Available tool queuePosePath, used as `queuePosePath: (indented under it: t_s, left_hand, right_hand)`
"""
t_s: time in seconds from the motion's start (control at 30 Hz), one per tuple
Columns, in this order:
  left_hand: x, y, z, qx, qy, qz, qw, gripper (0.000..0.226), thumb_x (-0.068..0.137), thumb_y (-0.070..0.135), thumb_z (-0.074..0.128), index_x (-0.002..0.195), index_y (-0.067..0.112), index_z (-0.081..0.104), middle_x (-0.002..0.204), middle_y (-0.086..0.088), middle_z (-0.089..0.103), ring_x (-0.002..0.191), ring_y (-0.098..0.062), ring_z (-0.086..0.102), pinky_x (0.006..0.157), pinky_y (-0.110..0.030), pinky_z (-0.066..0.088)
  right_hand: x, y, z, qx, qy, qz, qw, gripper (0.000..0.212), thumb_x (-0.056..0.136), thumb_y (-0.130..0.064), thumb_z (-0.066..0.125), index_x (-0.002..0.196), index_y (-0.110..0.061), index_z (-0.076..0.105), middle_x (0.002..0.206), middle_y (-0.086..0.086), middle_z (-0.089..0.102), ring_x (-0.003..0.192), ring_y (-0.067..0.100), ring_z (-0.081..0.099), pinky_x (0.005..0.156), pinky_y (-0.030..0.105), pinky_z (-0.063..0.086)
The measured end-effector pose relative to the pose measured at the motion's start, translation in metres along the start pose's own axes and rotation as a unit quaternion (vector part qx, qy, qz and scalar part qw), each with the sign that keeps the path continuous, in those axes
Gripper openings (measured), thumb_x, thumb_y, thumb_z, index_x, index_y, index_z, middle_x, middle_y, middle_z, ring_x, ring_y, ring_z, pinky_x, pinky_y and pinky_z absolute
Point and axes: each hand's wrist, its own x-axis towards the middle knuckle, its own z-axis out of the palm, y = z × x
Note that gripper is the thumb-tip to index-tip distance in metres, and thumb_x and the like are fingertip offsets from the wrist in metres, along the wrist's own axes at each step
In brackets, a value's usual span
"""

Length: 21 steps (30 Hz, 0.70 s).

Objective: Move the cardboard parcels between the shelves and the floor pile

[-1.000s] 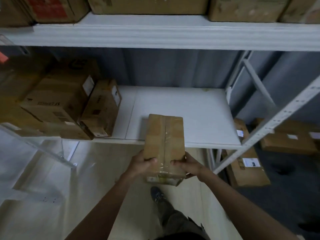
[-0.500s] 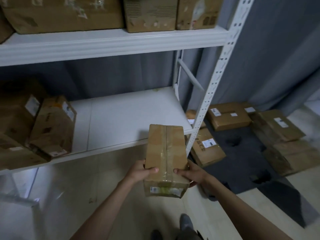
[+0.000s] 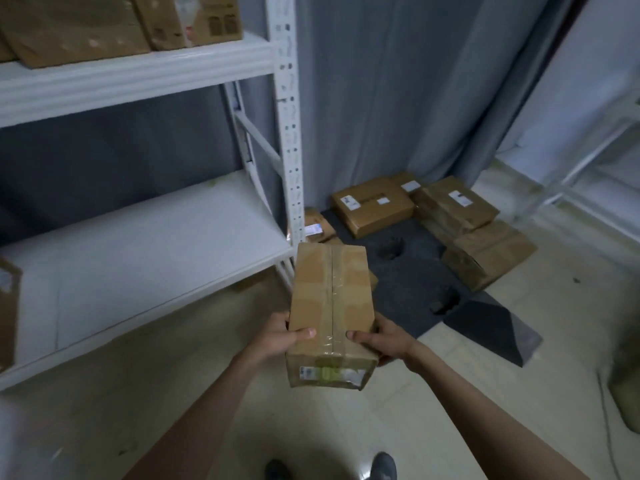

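I hold a taped brown cardboard parcel (image 3: 332, 306) in front of me at waist height, a label on its near end. My left hand (image 3: 277, 336) grips its left side with the thumb on top. My right hand (image 3: 381, 339) grips the right side the same way. The parcel hangs just right of the white shelf's (image 3: 138, 258) front corner, over the floor. The floor pile (image 3: 450, 216) of several brown parcels lies ahead to the right on a dark mat (image 3: 415, 282).
The shelf's white upright post (image 3: 289, 133) stands just beyond the parcel. More boxes (image 3: 104, 26) sit on the upper shelf. One box edge (image 3: 8, 313) shows at the far left. A grey curtain (image 3: 398, 81) hangs behind the pile. Another white rack (image 3: 588, 161) stands at the right.
My view has swung right, away from the shelf toward the floor pile. The parcel stays held in both hands and has come off the shelf's front edge.
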Motion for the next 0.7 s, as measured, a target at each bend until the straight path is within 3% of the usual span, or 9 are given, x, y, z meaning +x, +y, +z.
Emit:
queuePosePath:
  t_s: [0.13, 0.3, 0.43, 0.7]
  left_hand:
    - [0.021, 0.044, 0.063, 0.051, -0.018, 0.009, 0.999, 0.048, 0.080, 0.033, 0.083, 0.124, 0.017, 0.069, 0.118, 0.001, 0.072, 0.109, -0.017, 0.068, 0.102, -0.041, 0.052]
    - [0.050, 0.094, 0.142, 0.098, -0.036, 0.022, 0.994, 0.055, 0.079, 0.041, 0.082, 0.127, 0.019, 0.068, 0.121, 0.000, 0.071, 0.113, -0.019, 0.066, 0.103, -0.041, 0.051]
    - [0.068, 0.127, 0.194, 0.109, -0.046, 0.036, 0.992, 0.051, 0.079, 0.041, 0.082, 0.125, 0.022, 0.068, 0.114, 0.006, 0.072, 0.111, -0.015, 0.066, 0.099, -0.032, 0.052]
    - [0.116, 0.185, 0.250, 0.147, -0.076, 0.049, 0.985, 0.055, 0.078, 0.049, 0.079, 0.126, 0.025, 0.066, 0.108, 0.011, 0.070, 0.108, -0.014, 0.064, 0.091, -0.030, 0.050]
  right_hand:
    - [-0.018, 0.035, -0.065, 0.025, 0.027, 0.022, 0.999, 0.068, 0.085, -0.045, 0.077, 0.143, -0.033, 0.042, 0.127, -0.002, 0.062, 0.107, 0.020, 0.067, 0.078, 0.040, 0.064]
    - [-0.037, 0.079, -0.147, 0.048, 0.059, 0.029, 0.997, 0.073, 0.084, -0.046, 0.077, 0.146, -0.035, 0.040, 0.125, -0.004, 0.063, 0.106, 0.019, 0.067, 0.080, 0.043, 0.063]
    - [-0.050, 0.106, -0.200, 0.068, 0.081, 0.037, 0.994, 0.076, 0.086, -0.044, 0.077, 0.149, -0.034, 0.036, 0.126, -0.001, 0.062, 0.107, 0.020, 0.067, 0.084, 0.044, 0.062]
    - [-0.046, 0.126, -0.277, 0.095, 0.111, 0.031, 0.989, 0.072, 0.090, -0.039, 0.073, 0.150, -0.034, 0.035, 0.128, -0.002, 0.061, 0.107, 0.017, 0.065, 0.086, 0.042, 0.061]
